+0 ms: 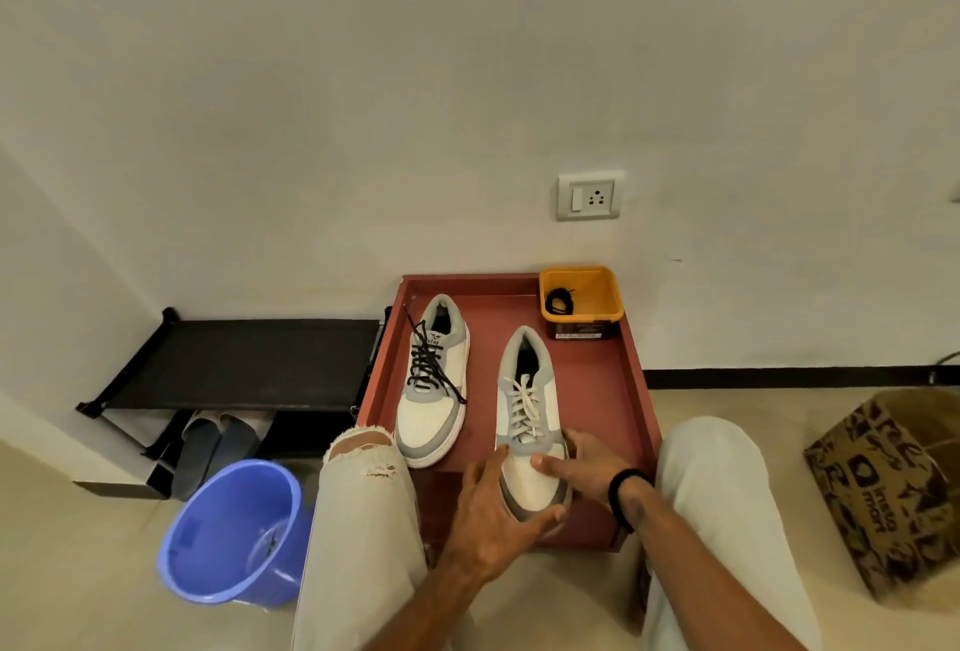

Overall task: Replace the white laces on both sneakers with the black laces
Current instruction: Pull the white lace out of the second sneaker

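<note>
Gripping white-laced sneaker (527, 434), both hands.

tray (631, 354): black-laced sneaker (434, 380) at left | white-laced sneaker (530, 421) at right, toe gripped by left hand (493, 510) and right hand (582, 468) | tub (582, 299) at far right corner, black lace (560, 299) inside

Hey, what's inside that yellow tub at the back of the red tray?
Inside the yellow tub lies a coiled black lace, near its left wall. The rest of its floor looks bare, though the near wall hides the strip just behind it.
</note>
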{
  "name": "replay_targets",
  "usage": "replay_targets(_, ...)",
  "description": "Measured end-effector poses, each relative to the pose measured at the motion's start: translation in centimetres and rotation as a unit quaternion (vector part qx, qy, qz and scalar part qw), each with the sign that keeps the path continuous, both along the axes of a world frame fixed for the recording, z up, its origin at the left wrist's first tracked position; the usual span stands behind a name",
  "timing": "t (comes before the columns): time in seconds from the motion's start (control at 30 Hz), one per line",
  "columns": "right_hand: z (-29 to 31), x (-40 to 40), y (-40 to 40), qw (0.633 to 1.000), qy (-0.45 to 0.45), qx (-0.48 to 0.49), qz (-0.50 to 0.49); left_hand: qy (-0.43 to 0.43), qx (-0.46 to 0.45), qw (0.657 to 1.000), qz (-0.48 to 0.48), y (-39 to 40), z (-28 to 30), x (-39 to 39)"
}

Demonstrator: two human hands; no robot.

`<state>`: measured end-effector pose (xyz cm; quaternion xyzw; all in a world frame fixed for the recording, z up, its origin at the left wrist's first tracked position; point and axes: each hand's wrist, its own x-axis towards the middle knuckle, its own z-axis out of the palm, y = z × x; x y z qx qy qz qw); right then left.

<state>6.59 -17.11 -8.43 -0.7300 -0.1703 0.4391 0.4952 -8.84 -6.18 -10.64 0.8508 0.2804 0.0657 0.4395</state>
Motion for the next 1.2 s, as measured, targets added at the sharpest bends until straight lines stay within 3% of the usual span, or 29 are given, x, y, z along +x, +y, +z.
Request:
replay_targets(0.23,-0.7,0.1,-0.6,0.972,-0.216,-0.084,-0.031,0.019,-0.017,1.0,-0.014,0.7,-0.7,0.6)
replay_targets(0.43,0.9,-0.2,0.8,0.937,-0.314,-0.001,-0.153,0.013,-0.029,0.999,0.035,1.5,-0.8,0.6)
replay_targets(0.57,1.5,0.5,2.2,0.9,-0.405,0.024,-0.157,-0.011,-0.048,0.997,0.057,1.6,-0.1,0.5)
replay_targets(0.8,1.7,1.6,3.8,0.893,-0.433,0.031,-0.117,-0.102,0.007,0.994,0.032,3.5,2.5,3.2)
replay_targets(0.97,1.9,2.8,4.0,0.904,-0.417,0.012,-0.097,-0.106,0.094,0.989,-0.036,5.8,2.8,6.2)
replay_targets(1.2,1.9,3.5,4.1,0.925,-0.373,-0.007,-0.067,-0.138,0.103,0.984,-0.041,5.2,0.8,8.4)
